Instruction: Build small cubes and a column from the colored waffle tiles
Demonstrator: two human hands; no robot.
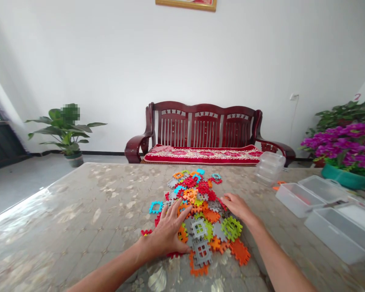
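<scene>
A heap of flat, notched plastic building pieces [197, 229] in red, orange, grey, green and blue lies on the table in front of me. My left hand [170, 229] rests on the heap's left side, fingers spread and thumb apart, touching several pieces. At the heap's right edge, my right hand [237, 207] has its fingers curled together around a red building piece [222, 203], mostly hidden by the fingers. Close to my left thumb are grey window-shaped pieces [202, 252]. A green piece [232, 228] lies just below my right hand.
The patterned tablecloth [63, 227] covers the table. To the right stand an open clear plastic box [299, 202], a larger clear box [337, 235] and stacked clear containers [270, 168]. Purple flowers [346, 142] sit in a green pot. Behind the table is a wooden bench [203, 121].
</scene>
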